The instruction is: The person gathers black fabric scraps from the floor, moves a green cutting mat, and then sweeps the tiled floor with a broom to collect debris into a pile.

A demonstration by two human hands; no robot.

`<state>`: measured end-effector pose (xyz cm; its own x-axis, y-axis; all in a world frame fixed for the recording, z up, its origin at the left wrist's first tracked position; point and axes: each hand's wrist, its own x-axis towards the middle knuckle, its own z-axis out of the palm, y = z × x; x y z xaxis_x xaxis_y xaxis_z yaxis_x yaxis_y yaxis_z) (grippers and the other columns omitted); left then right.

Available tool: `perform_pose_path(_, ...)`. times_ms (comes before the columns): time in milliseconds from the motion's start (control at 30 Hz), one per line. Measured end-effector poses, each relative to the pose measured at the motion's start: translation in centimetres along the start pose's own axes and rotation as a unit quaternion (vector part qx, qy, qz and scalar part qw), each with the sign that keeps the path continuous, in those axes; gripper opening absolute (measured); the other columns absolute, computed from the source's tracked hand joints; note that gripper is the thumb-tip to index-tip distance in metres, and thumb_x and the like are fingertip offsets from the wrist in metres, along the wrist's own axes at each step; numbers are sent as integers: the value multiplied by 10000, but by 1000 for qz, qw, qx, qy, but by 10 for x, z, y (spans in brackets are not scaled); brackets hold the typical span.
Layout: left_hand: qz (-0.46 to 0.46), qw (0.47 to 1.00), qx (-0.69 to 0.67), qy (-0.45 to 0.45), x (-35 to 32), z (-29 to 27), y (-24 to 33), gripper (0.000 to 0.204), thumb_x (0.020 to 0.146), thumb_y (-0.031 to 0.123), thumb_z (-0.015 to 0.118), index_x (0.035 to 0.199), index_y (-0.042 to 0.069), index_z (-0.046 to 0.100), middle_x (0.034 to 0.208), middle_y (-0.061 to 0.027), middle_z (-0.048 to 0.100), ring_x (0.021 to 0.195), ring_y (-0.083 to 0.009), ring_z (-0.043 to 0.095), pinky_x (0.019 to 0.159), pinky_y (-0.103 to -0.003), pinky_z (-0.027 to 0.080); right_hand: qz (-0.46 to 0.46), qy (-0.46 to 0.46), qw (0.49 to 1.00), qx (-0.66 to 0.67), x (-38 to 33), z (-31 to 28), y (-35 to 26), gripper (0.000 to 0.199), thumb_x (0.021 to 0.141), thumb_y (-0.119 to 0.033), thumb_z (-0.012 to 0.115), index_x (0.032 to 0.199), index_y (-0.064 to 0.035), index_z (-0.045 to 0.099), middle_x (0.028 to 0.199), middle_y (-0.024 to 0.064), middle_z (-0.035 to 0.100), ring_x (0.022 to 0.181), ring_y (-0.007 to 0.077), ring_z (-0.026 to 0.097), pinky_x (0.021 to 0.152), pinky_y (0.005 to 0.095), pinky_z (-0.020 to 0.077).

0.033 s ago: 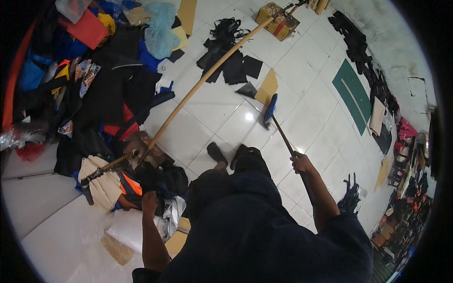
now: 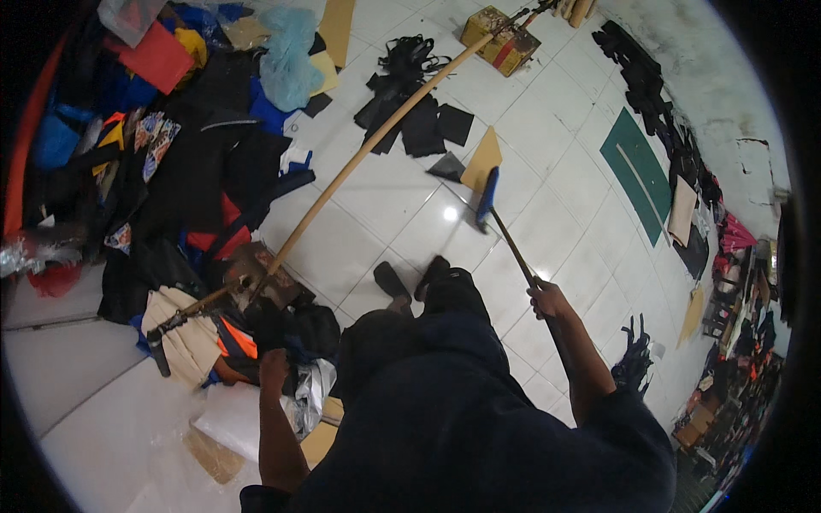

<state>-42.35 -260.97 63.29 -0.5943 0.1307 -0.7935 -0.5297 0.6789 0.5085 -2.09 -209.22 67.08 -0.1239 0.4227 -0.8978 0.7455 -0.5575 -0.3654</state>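
Our right hand point(image 2: 547, 300) wraps its fingers around a dark-handled, blue-headed broom point(image 2: 490, 195), whose head rests on the glossy white tiled floor point(image 2: 368, 227) beside a flat tan sheet point(image 2: 483, 159). Our left hand point(image 2: 273, 368) hangs near a multicoloured cloth heap point(image 2: 184, 179); we cannot tell how its fingers stand. A stained pale wall point(image 2: 727, 77) rises to our right.

Left: huge messy fabric heap point(image 2: 184, 179), crumpled pale-blue plastic bag point(image 2: 288, 60) at far side. Long wooden pole point(image 2: 342, 177) slanting across floor, beat-up yellowish box point(image 2: 500, 40) by far end. Right: flat green mat point(image 2: 641, 154), pale wall point(image 2: 727, 77).
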Motion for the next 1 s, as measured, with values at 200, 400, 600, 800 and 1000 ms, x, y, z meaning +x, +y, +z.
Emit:
perform_pose_path(200,-43,998,38,-26,7,59,58,217,822,251,569,924,60,577,637,16,482,547,-74,470,468,-233,373,-25,-158,958,239,26,42,-92,457,839,-164,535,1281,-134,426,603,-35,426,408,53,345,351,192,276)
perform_pose_path(400,-26,997,74,11,4,36,77,259,814,258,576,993,73,549,805,-21,531,704,-118,524,547,-262,413,-150,-247,950,117,234,105,-151,292,821,-142,553,1102,-70,514,634,16,511,433,97,447,394,241,376)
perform_pose_path(600,-113,990,61,62,-32,131,154,330,799,263,598,1052,59,540,962,-51,575,810,-145,541,682,-304,428,-69,-294,934,191,325,73,-232,481,816,-169,572,1257,-50,423,600,5,476,399,93,429,326,248,348)
perform_pose_path(800,-60,966,238,-84,1,190,220,331,816,303,588,960,6,564,882,-43,565,805,-135,516,707,-281,424,-7,-198,961,191,268,-15,-196,455,850,-246,547,1275,-142,423,592,-34,433,413,65,381,357,219,316)
perform_pose_path(1000,29,976,207,-63,73,203,299,261,852,277,538,939,32,561,779,-16,518,700,-104,470,617,-266,400,107,-96,948,282,152,-96,-123,474,842,-219,551,1290,-133,421,625,-32,445,437,66,369,392,217,314)
